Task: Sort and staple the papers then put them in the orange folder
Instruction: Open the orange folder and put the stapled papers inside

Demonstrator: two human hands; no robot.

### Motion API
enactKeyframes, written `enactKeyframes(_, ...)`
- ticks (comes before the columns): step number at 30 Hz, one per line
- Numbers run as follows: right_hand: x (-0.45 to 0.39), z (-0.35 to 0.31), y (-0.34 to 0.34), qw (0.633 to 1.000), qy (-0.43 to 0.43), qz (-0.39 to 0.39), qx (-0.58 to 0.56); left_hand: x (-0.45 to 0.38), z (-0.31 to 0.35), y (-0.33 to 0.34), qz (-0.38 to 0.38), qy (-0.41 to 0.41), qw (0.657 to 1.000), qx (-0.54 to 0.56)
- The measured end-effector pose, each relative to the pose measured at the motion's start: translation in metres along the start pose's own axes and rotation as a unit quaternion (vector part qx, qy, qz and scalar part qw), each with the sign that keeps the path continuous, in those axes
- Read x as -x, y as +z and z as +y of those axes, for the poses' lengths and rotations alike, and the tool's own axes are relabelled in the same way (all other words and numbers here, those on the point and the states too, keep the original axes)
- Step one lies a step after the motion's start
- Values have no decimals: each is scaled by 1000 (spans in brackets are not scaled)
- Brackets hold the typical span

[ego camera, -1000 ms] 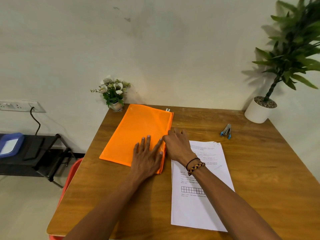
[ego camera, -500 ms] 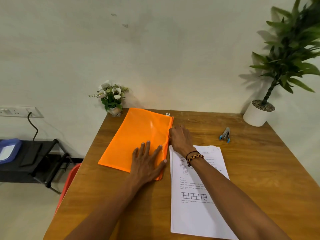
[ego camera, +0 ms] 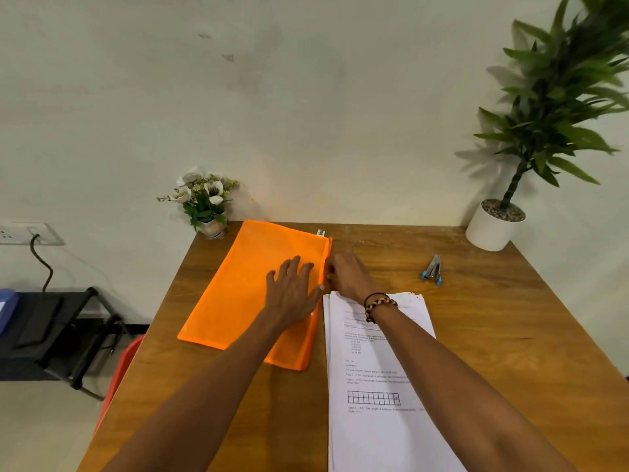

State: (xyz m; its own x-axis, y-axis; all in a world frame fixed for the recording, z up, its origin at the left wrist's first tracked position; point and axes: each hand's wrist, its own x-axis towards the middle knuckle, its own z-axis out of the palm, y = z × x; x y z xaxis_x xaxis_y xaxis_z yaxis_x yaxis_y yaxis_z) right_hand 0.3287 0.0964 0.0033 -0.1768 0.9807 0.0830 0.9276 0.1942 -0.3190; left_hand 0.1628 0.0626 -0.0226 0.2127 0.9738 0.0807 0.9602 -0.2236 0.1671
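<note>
The orange folder (ego camera: 245,291) lies flat on the left half of the wooden table (ego camera: 510,335). My left hand (ego camera: 292,292) presses on it with fingers spread, close to its right edge. Curled fingers of my right hand (ego camera: 347,275) pinch that right edge, a little short of the folder's far corner; what sits between the fingertips is hidden. A small white tab (ego camera: 320,232) sticks out at the far corner. Just right of the folder lies the stack of printed papers (ego camera: 377,430), partly under my right forearm. The small stapler (ego camera: 432,270) with blue tips rests further right.
A small flower pot (ego camera: 206,202) stands at the table's far left corner and a tall plant in a white pot (ego camera: 493,226) at the far right. Left of the table are a black rack (ego camera: 58,332) and a wall socket (ego camera: 20,233).
My right hand has slid along the folder's right edge toward the far end. My left hand has moved up the folder with it, still flat. The camera has tilted slightly.
</note>
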Motion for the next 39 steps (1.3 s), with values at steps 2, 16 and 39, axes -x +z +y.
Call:
enactKeyframes(2,-2,3,0,1000,-2,-6,-9,-9,3,13,-44,11,999,8)
enactKeyframes(16,-44,10,3,996,31,87,15,-13,6,38,-29,14,999,-18)
enactKeyframes(39,-84,25,-3,994,90,55,5,-21,5,30,-90,7,995,-32)
